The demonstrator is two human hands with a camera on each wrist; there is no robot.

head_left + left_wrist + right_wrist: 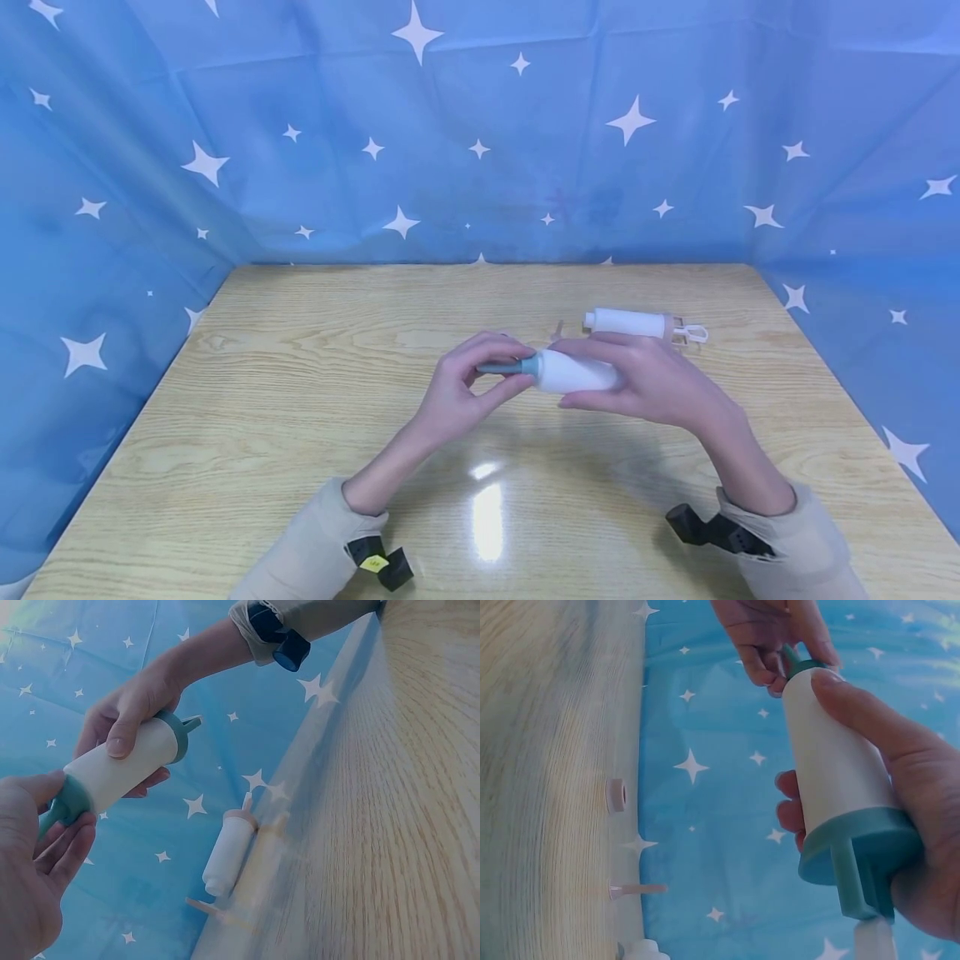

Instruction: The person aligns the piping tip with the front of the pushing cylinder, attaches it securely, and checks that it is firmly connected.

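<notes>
A white syringe-like tube [576, 372] with teal fittings is held above the table, lying nearly level. My right hand [660, 379] grips its barrel, the thumb along one side and fingers round the other. In the right wrist view a teal flanged cap [862, 832] closes the rear, with a pale handle part [875, 941] beyond it. My left hand [459, 393] pinches the teal tapered nozzle piece [73, 799] at the front end between thumb and fingers. Whether its collar is fully seated on the barrel cannot be seen.
Behind the right hand, a second white tube [626, 322] with a pink collar and white loop handle lies on the wooden table [300, 375]. Near it stands a small pink nozzle [557, 331]; a pink ring [616, 796] shows in the right wrist view. A blue star-patterned curtain [480, 108] surrounds the table.
</notes>
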